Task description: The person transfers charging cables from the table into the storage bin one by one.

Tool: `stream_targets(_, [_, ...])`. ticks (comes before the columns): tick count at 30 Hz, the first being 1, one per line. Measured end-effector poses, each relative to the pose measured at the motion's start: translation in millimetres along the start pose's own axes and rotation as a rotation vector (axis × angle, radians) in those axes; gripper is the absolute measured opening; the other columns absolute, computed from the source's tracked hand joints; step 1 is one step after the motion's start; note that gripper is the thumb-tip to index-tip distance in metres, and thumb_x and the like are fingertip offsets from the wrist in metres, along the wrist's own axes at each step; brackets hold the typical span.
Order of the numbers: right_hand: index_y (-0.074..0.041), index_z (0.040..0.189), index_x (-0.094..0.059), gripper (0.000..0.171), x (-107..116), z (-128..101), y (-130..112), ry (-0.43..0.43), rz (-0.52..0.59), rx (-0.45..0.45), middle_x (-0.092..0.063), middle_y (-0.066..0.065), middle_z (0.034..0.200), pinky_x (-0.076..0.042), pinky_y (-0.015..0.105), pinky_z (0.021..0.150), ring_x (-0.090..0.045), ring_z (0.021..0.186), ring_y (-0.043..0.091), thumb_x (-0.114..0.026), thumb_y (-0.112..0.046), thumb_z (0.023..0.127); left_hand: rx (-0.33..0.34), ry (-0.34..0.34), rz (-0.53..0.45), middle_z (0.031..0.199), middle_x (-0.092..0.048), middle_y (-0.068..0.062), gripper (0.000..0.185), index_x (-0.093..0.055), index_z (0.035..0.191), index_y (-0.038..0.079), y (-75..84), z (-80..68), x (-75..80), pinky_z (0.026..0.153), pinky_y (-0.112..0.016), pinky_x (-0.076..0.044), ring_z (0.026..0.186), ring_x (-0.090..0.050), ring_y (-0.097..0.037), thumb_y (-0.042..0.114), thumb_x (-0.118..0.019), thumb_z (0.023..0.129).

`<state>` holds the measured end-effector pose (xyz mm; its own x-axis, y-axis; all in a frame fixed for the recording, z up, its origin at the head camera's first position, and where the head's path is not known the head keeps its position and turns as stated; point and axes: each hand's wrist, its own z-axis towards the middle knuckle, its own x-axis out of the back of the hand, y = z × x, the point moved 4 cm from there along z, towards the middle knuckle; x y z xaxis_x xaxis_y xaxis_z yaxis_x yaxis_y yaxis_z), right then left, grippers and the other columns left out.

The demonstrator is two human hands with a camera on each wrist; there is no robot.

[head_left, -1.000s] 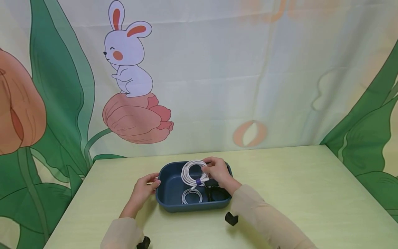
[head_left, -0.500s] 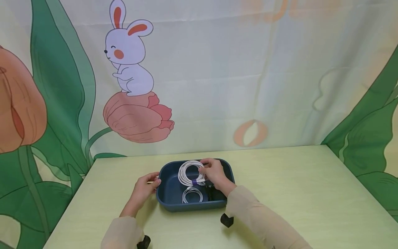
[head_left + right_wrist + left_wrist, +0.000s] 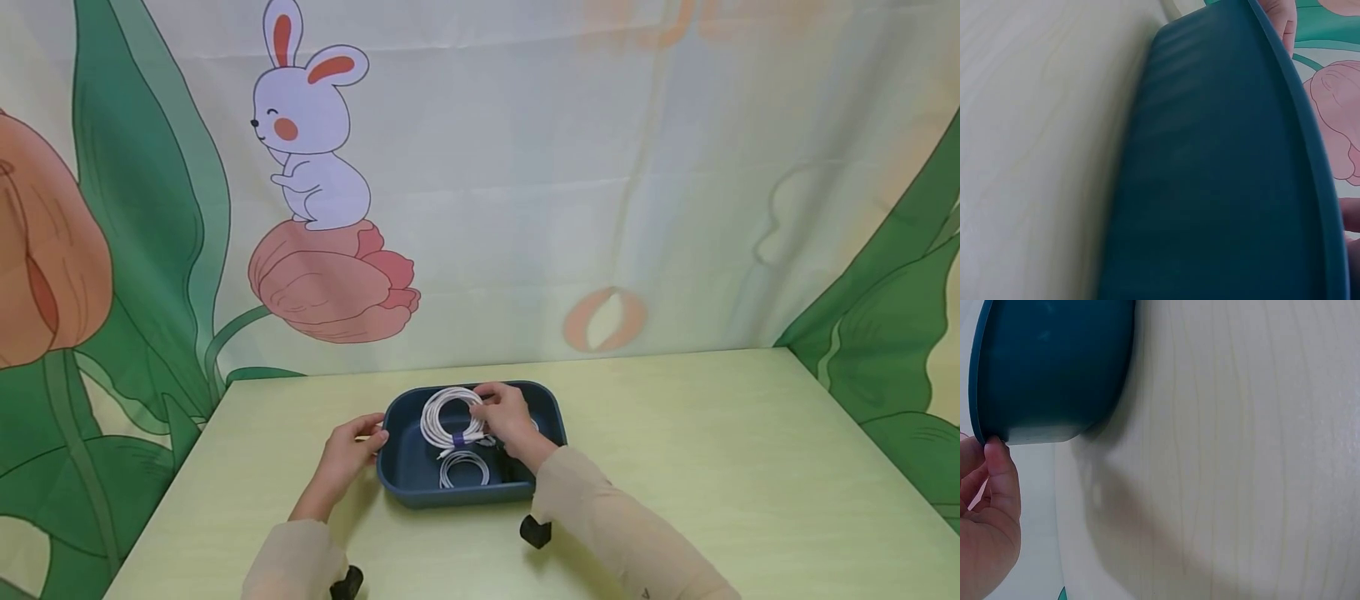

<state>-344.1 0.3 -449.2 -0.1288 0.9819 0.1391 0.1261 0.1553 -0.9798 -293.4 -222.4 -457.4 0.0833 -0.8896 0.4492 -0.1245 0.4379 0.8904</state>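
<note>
A dark blue rectangular bin (image 3: 450,497) sits on the table. My left hand (image 3: 345,454) pinches its left rim; the left wrist view has thumb and fingers (image 3: 1002,478) right at the bin's edge (image 3: 1035,369). Over the inside of the bin, my right hand (image 3: 512,421) holds a coiled white cable (image 3: 431,417) by the right side of its loop. A purple strap (image 3: 459,440) binds that coil. Below it in the bin lies a smaller pale coiled cable (image 3: 444,477). Dark items (image 3: 512,468) lie at the bin's right, partly hidden under my right hand.
The pale yellow table (image 3: 712,450) stretches to both sides of the bin. Behind it hangs a curtain (image 3: 495,167) printed with a rabbit and flowers. A black wrist device (image 3: 536,531) hangs below my right sleeve, another (image 3: 347,582) by the left.
My right hand has carried the white cable coil leftward within the bin, nearer above the smaller coil. The left hand keeps its place on the rim.
</note>
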Motion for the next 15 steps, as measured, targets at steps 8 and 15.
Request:
stream_targets(8, [0.0,0.108,-0.057,0.028,-5.3,-0.6,0.1,-0.004,0.038,-0.009,-0.05,0.004,0.073,-0.048,0.023,0.052,-0.05,0.055,0.011,-0.058,0.001,0.08,0.001,-0.002,-0.007,0.104,-0.052,-0.017,0.036,-0.049,0.122,-0.002,-1.0,1.1,-0.5,0.064,-0.023,-0.049,0.08,-0.054,-0.016,0.007,-0.052,0.087])
stream_targets(15, [0.0,0.107,-0.057,0.028,-10.4,1.9,1.1,-0.002,0.051,-0.008,-0.052,0.005,0.076,-0.047,0.022,0.051,-0.05,0.057,0.012,-0.059,0.001,0.079,-0.007,0.001,-0.011,0.103,-0.053,-0.018,0.036,-0.049,0.121,-0.003,-0.6,0.6,-0.5,0.063,-0.023,-0.049,0.079,-0.054,-0.015,0.007,-0.053,0.087])
